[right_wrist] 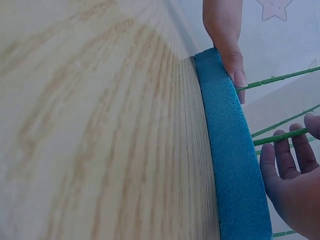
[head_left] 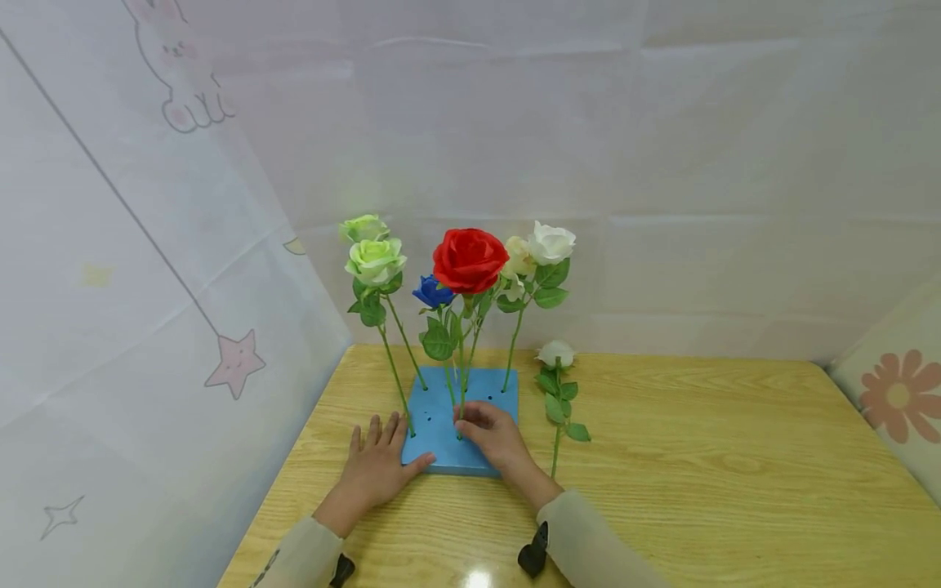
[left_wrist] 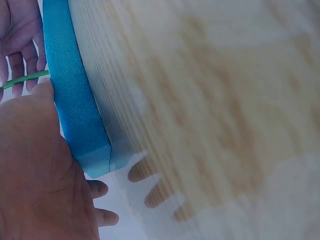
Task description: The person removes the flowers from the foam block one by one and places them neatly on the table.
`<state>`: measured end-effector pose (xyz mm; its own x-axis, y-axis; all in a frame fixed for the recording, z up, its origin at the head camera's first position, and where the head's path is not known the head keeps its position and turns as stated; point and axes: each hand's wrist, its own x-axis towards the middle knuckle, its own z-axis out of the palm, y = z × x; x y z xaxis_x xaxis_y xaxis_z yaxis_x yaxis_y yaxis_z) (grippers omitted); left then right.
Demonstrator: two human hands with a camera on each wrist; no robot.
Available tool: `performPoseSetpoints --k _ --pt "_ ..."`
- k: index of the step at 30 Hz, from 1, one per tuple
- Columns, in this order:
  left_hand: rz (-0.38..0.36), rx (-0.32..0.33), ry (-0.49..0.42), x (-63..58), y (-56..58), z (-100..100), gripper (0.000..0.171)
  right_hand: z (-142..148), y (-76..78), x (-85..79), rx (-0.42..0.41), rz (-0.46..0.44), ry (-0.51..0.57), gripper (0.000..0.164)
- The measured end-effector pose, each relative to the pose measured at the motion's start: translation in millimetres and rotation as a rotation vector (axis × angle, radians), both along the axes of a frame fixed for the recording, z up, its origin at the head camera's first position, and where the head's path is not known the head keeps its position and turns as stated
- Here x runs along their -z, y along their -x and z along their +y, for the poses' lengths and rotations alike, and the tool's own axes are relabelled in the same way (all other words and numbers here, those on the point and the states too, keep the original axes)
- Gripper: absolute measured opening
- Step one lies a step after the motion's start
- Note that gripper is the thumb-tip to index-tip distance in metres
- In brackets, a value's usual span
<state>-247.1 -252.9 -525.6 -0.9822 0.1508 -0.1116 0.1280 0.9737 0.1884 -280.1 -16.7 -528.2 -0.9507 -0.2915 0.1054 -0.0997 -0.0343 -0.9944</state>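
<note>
One rose was red, its stem green; the block was blue, the desk yellow with brown grain, the right sleeve beige.

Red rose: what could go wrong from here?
The red rose has a large bloom on a thin stem, so it might lean once the right hand lets go. Its bloom overlaps the blue rose in the head view, so petals could catch. The blue block might shift if the left hand at its edge lifts.

The foam-like block looks matt, the wood-grained tabletop smooth and glossy.
</note>
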Motion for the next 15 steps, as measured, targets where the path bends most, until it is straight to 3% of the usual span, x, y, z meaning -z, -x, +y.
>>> performPoseSetpoints --k 15 --pt "0.045 0.009 -0.009 13.6 4.3 -4 0.104 3 1.1 -13.7 0.01 -0.024 -0.028 0.027"
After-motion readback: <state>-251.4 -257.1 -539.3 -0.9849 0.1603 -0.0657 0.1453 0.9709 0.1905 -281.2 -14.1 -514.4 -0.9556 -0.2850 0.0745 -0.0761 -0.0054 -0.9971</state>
